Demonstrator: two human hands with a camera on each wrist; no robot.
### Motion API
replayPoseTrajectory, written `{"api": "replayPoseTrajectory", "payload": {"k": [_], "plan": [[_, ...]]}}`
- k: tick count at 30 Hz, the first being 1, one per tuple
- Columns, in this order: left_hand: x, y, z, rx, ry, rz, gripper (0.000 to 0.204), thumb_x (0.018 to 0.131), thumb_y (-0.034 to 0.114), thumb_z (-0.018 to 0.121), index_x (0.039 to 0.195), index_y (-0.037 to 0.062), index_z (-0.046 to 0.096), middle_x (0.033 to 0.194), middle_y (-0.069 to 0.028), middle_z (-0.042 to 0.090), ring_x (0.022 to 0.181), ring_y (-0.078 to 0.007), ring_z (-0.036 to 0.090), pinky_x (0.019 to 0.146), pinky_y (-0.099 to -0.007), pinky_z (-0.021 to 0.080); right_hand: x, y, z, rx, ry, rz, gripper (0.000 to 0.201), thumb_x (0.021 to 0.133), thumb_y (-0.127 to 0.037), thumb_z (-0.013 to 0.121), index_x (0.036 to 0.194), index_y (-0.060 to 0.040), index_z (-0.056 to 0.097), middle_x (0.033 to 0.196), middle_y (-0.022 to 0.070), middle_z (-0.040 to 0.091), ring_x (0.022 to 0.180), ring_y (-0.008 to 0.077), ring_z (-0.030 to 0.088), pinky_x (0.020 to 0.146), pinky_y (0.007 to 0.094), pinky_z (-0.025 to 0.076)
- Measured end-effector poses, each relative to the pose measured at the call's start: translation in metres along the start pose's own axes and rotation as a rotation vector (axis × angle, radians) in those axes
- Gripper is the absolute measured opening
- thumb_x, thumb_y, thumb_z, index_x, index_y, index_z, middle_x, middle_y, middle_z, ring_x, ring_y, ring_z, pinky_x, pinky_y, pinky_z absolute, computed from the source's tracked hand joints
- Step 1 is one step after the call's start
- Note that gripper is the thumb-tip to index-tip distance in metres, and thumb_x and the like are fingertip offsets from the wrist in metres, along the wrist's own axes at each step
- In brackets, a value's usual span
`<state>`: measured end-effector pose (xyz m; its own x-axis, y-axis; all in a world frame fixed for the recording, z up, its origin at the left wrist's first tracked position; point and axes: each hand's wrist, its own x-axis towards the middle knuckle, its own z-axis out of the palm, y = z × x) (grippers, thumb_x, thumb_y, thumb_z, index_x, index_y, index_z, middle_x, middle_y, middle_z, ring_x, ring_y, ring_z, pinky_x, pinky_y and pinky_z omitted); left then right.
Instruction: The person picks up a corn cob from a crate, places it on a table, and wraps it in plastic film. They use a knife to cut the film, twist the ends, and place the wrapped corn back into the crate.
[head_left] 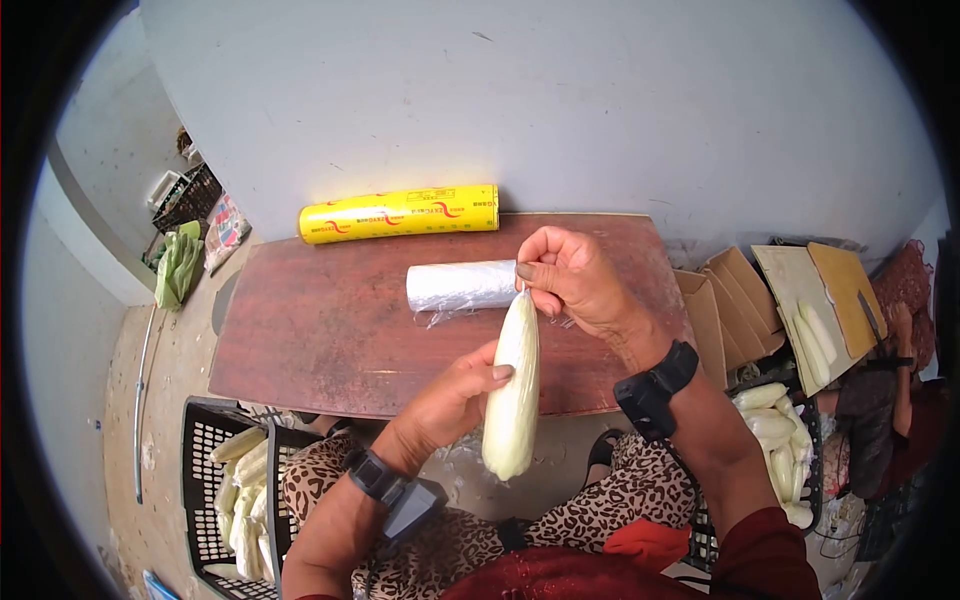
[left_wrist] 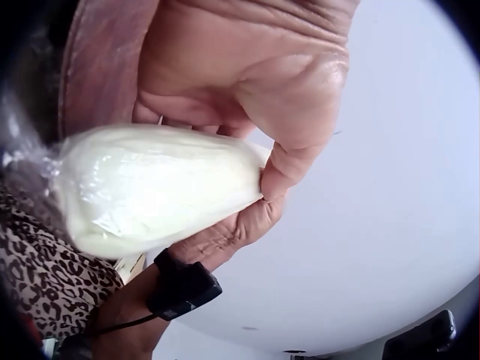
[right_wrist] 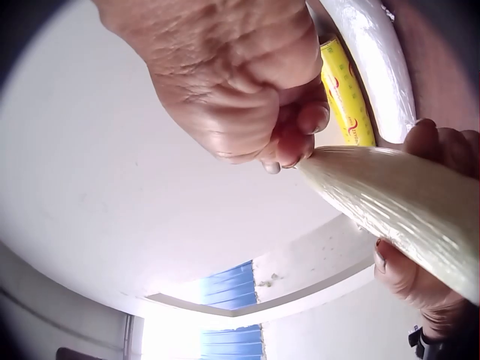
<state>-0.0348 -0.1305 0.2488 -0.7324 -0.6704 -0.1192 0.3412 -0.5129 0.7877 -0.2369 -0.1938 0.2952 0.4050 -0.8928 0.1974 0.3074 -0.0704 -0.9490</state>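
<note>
A long pale-green vegetable (head_left: 513, 390) in clear plastic film hangs upright over the front edge of the table, its narrow end up. My left hand (head_left: 455, 400) holds it around the middle, thumb on the front. At the top, my right hand (head_left: 575, 280) pinches the film at the narrow tip between thumb and fingers. The right wrist view shows the film drawn into lengthwise creases on the vegetable (right_wrist: 397, 199). In the left wrist view loose film (left_wrist: 30, 161) stands off the wide end. Behind the right hand lies a roll of clear film (head_left: 460, 286).
A yellow printed film roll (head_left: 400, 213) lies along the back of the brown table (head_left: 300, 330), near the wall. Black crates of similar pale vegetables stand on the left (head_left: 200, 480) and the right. Cardboard boxes (head_left: 735, 310) are at the right, where another person sits.
</note>
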Motion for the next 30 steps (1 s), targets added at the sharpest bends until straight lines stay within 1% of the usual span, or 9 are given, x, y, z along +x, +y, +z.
{"api": "replayPoseTrajectory", "payload": {"k": [3, 6, 9, 12, 18, 21, 24, 27, 30], "plan": [[-0.005, 0.014, 0.015, -0.038, -0.01, 0.011, 0.067, 0.087, 0.041, 0.067, 0.134, 0.0012, 0.041, 0.106, -0.015, 0.062, 0.096, -0.025, 0.065, 0.084, -0.0382, 0.054, 0.0, 0.0, -0.001, 0.089, 0.038, 0.002, 0.008, 0.093, -0.005, 0.062, 0.094, -0.0015, 0.056, 0.079, 0.0059, 0.063, 0.05, 0.0034, 0.049, 0.045, 0.0166, 0.038], [-0.004, 0.009, 0.008, 0.053, 0.024, 0.045, 0.068, 0.087, 0.045, 0.067, 0.132, 0.0013, 0.043, 0.105, -0.0143, 0.062, 0.093, -0.0245, 0.065, 0.082, -0.0363, 0.055, -0.002, -0.006, 0.005, 0.079, 0.004, 0.046, 0.009, 0.091, -0.004, 0.063, 0.096, 0.0007, 0.056, 0.082, 0.0081, 0.062, 0.052, 0.0039, 0.048, 0.047, 0.0179, 0.039], [-0.003, 0.003, -0.001, 0.136, 0.06, -0.037, 0.068, 0.086, 0.048, 0.067, 0.13, 0.0029, 0.043, 0.102, -0.0137, 0.062, 0.091, -0.0231, 0.064, 0.079, -0.0339, 0.055, -0.003, -0.005, 0.011, 0.054, -0.016, 0.072, 0.009, 0.091, -0.004, 0.063, 0.096, 0.0009, 0.056, 0.081, 0.0077, 0.062, 0.053, 0.0041, 0.048, 0.047, 0.0183, 0.039], [-0.003, 0.0, -0.006, 0.172, 0.111, -0.07, 0.062, 0.089, 0.047, 0.064, 0.13, 0.0043, 0.045, 0.101, -0.0133, 0.062, 0.089, -0.0221, 0.064, 0.077, -0.0334, 0.055, -0.003, -0.001, 0.011, 0.041, -0.005, 0.084, 0.009, 0.091, -0.003, 0.063, 0.095, 0.0007, 0.056, 0.079, 0.0074, 0.061, 0.053, 0.0043, 0.048, 0.048, 0.0185, 0.039], [-0.005, 0.007, 0.011, 0.053, 0.137, 0.031, 0.052, 0.095, 0.044, 0.056, 0.129, 0.0054, 0.046, 0.101, -0.0134, 0.063, 0.091, -0.023, 0.064, 0.08, -0.0352, 0.054, -0.003, 0.011, 0.005, -0.032, 0.036, 0.103, 0.009, 0.09, -0.003, 0.063, 0.095, 0.001, 0.056, 0.078, 0.0071, 0.061, 0.054, 0.0046, 0.048, 0.046, 0.0188, 0.038], [-0.001, 0.006, 0.009, 0.069, 0.149, 0.03, 0.052, 0.095, 0.046, 0.056, 0.126, 0.0039, 0.049, 0.101, -0.0132, 0.062, 0.093, -0.0235, 0.064, 0.082, -0.036, 0.054, -0.004, 0.01, 0.011, -0.086, 0.011, 0.107, 0.008, 0.09, -0.003, 0.063, 0.094, 0.0008, 0.056, 0.076, 0.0051, 0.059, 0.054, 0.0045, 0.048, 0.045, 0.0191, 0.038], [-0.004, 0.009, 0.006, 0.13, 0.081, 0.062, 0.05, 0.096, 0.045, 0.053, 0.121, 0.002, 0.053, 0.1, -0.012, 0.062, 0.091, -0.0223, 0.064, 0.08, -0.035, 0.054, -0.005, 0.009, 0.016, -0.03, -0.052, 0.126, 0.007, 0.091, -0.003, 0.063, 0.093, -0.0012, 0.057, 0.078, 0.0048, 0.061, 0.053, 0.0038, 0.047, 0.047, 0.0178, 0.038], [-0.005, 0.011, 0.001, 0.245, 0.122, 0.031, 0.048, 0.097, 0.045, 0.052, 0.115, 0.001, 0.056, 0.095, -0.0103, 0.063, 0.085, -0.0205, 0.064, 0.077, -0.0331, 0.054, -0.005, 0.01, 0.022, -0.074, -0.113, 0.11, 0.007, 0.091, -0.003, 0.063, 0.091, -0.0017, 0.056, 0.077, 0.0027, 0.059, 0.054, 0.0034, 0.046, 0.048, 0.0181, 0.037], [-0.004, 0.018, 0.012, 0.276, 0.199, 0.092, 0.042, 0.099, 0.041, 0.049, 0.114, 0.0014, 0.056, 0.088, -0.0092, 0.063, 0.08, -0.0192, 0.064, 0.073, -0.0315, 0.053, -0.005, 0.009, 0.024, -0.161, -0.085, 0.079, 0.007, 0.091, -0.004, 0.063, 0.092, -0.0008, 0.057, 0.074, 0.0003, 0.057, 0.057, 0.0029, 0.047, 0.047, 0.0191, 0.038]]}}
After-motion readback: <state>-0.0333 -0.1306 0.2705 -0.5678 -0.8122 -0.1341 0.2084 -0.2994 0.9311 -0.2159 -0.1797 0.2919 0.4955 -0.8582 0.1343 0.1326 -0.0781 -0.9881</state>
